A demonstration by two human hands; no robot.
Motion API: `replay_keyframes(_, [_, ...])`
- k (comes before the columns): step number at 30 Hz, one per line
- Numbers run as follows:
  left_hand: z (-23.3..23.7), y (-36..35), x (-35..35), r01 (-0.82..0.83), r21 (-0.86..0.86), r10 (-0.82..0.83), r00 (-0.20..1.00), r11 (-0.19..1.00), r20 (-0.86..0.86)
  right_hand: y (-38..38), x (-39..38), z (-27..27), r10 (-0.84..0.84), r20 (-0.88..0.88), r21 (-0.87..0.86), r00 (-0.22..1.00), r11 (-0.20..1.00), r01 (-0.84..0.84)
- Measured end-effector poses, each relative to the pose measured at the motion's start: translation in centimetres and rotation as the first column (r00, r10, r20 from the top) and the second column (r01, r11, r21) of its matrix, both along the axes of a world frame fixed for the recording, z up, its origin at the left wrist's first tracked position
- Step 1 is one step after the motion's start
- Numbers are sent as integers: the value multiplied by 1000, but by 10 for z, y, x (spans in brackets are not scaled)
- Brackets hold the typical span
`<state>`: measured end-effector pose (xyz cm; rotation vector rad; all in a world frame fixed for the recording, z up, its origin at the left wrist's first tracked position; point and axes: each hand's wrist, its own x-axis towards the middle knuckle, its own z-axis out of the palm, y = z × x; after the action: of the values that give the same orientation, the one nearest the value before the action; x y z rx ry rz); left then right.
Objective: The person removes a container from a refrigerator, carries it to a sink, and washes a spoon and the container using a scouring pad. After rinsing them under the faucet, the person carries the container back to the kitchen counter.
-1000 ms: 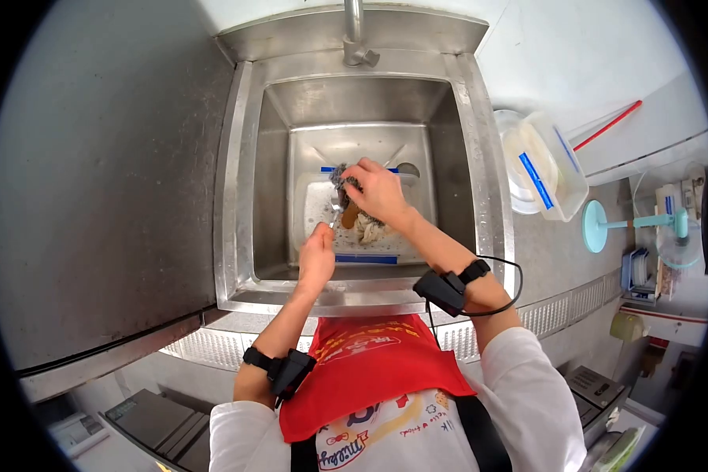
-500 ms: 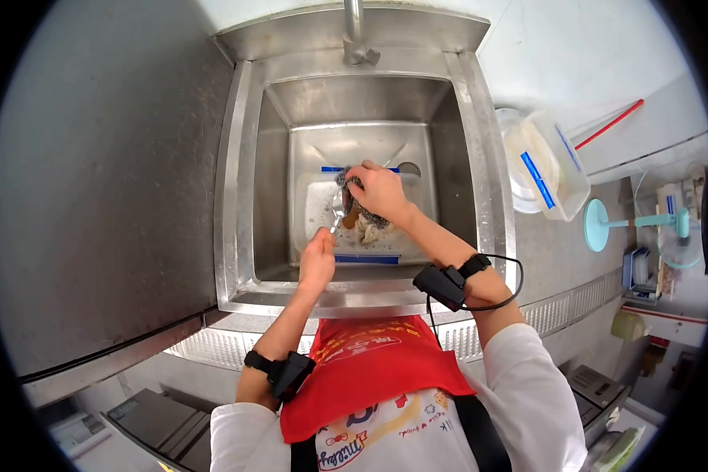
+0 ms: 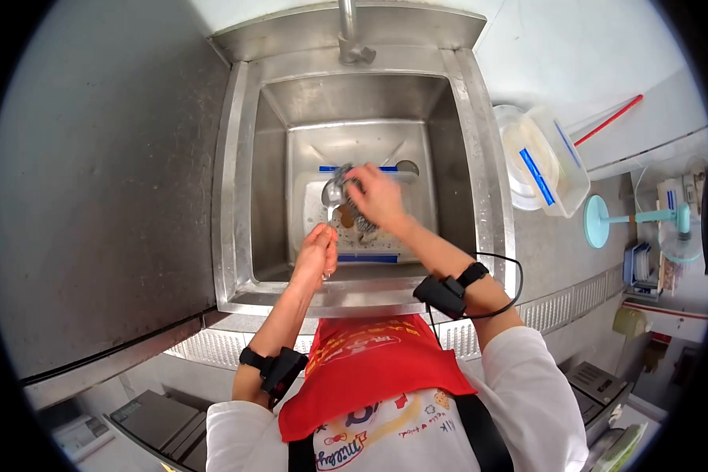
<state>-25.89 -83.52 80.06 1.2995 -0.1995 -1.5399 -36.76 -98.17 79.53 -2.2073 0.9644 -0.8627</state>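
Observation:
My left hand (image 3: 316, 256) is closed around the handle of a metal spoon (image 3: 333, 194), its bowl turned up toward me over the sink. My right hand (image 3: 377, 198) grips a grey steel-wool scrubber (image 3: 342, 173) right beside the spoon's bowl; the fingers partly hide it. Both hands are above a clear plastic tub (image 3: 311, 228) with blue strips on its edges, standing in the sink. Inside the tub are foamy water, a brown piece (image 3: 345, 216) and a grey mesh-like bundle (image 3: 365, 225), partly covered by my right hand.
The steel sink (image 3: 271, 181) surrounds the tub, with a tap (image 3: 354, 47) at its back edge. A second plastic container (image 3: 558, 169) with a blue strip stands right of the sink, near a red stick (image 3: 610, 119). A metal panel (image 3: 118, 181) rises on the left.
The spoon has turned so its bowl shows more fully, and my left hand has rotated and moved slightly down. My right hand has shifted slightly with the scrubber.

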Motion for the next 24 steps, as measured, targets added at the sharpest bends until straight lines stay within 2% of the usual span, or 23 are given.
replay_keyframes(1, [2,2,0,13,-22,-13,1000,1000,6,-11,-4,-3,-22,-12,117,1000,993,24])
replay_keyframes(4, [13,2,-2,39,-82,-37,999,996,29,-36,-14,-25,-88,180,248,980,968,41])
replay_keyframes(7, [15,4,-3,43,-114,-35,996,992,77,-42,-22,-23,-84,433,557,898,808,-193])
replay_keyframes(10, [7,4,-2,12,-127,6,989,992,145,-36,-27,-4,-131,454,686,881,683,-251])
replay_keyframes(13, [4,1,-1,-58,-82,71,985,995,158,-28,-31,-1,-208,495,774,843,546,-320])
replay_keyframes(16, [4,-2,0,-91,-92,103,987,992,127,-20,-30,-8,-201,525,788,827,482,-384])
replay_keyframes(19, [3,-2,0,-101,-116,112,989,988,99,-12,-25,-12,-200,545,776,814,489,-399])
replay_keyframes(22, [5,-3,-3,-121,-116,133,985,986,106,-7,-22,-15,-192,528,799,827,442,-408])
replay_keyframes(24, [8,-3,-5,-133,-109,145,983,985,110,-4,-18,-15,-226,494,848,840,341,-407])
